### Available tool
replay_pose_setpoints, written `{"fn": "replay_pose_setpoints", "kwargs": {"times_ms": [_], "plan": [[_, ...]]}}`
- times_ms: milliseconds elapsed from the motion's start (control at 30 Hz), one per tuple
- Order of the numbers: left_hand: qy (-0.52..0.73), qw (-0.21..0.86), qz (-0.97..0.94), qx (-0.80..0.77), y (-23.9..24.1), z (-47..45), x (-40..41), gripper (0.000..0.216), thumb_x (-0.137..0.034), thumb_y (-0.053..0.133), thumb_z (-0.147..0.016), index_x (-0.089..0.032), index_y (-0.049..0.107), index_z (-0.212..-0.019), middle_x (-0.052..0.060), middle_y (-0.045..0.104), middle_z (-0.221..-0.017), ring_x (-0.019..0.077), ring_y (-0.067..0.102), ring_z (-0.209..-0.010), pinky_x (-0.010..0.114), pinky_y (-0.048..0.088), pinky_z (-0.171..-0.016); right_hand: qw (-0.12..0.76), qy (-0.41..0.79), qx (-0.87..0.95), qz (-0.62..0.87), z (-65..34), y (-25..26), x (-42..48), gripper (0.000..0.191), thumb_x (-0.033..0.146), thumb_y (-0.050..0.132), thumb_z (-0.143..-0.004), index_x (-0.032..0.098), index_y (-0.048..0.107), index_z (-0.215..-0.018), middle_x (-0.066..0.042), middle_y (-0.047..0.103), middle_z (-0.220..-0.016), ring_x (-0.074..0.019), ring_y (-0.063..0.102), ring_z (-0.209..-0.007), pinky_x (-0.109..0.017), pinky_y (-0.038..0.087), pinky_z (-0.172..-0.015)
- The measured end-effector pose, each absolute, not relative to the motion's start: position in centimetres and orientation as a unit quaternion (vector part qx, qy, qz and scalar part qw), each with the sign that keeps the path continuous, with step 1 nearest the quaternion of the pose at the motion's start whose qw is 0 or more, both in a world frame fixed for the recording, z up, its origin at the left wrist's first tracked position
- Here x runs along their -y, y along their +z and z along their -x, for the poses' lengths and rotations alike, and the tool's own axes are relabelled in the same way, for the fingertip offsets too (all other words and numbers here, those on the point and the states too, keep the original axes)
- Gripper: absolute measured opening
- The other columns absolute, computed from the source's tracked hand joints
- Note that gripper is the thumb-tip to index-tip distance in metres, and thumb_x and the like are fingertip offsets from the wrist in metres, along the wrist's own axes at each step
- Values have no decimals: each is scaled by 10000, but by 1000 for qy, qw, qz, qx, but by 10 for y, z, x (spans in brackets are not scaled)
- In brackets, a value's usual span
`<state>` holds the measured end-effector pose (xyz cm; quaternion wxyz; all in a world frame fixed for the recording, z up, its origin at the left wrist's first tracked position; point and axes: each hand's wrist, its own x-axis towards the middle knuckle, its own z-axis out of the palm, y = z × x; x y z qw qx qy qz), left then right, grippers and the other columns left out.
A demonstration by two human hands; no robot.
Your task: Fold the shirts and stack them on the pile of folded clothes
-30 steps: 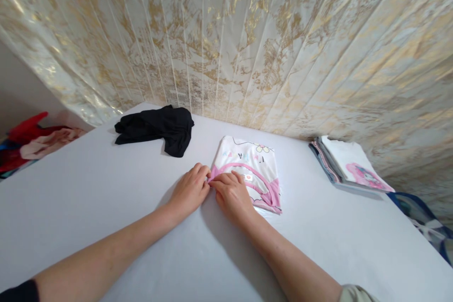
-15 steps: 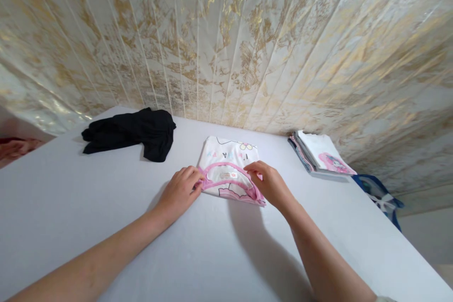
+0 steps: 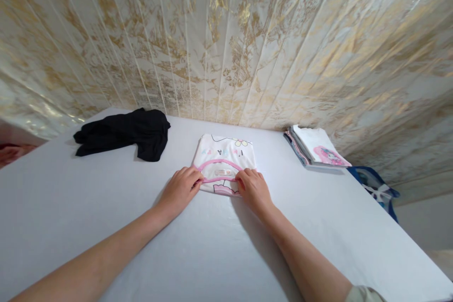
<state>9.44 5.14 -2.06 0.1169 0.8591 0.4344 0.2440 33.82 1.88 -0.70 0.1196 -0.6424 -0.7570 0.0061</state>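
Right hand shifted back to folded shirt's near right corner; left hand pinches left corner, both gripping. Shirt at tabletop centre, folding nearly done; black garment at 10 o'clock unfolded.

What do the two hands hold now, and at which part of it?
Both hold the folded white shirt at its near edge: the left hand at the near left corner, by the pink neckline trim, and the right hand at the near right corner.

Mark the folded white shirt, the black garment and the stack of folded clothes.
folded white shirt (image 3: 225, 155), head view, upper printed panel.
black garment (image 3: 131, 131), head view, its middle.
stack of folded clothes (image 3: 316, 144), head view, top white piece.
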Motion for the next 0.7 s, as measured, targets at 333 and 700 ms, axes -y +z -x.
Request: {"fn": "replay_pose_setpoints", "kwargs": {"times_ms": [333, 700], "plan": [[268, 68, -847, -453, -20, -91, -47, 134, -157, 464, -899, -199, 590, -880, 47, 619, -921, 228, 561, -911, 361, 429, -793, 178, 85, 776, 599, -345, 2, -4, 155, 166, 541, -907, 214, 652, -810, -7, 652, -835, -147, 576, -810, -312, 319, -865], [186, 104, -916, -340, -2, -131, -41, 309, -119, 454, -911, -227, 568, -1177, 57, 612, -1153, 230, 532, -1098, 386, 416, -948, 192, 127, 808, 541, -339, -2, -5, 274, 43, 527, -845, 245, 710, -872, -10, 672, -884, -155, 597, -896, -311, 332, -871]]}}
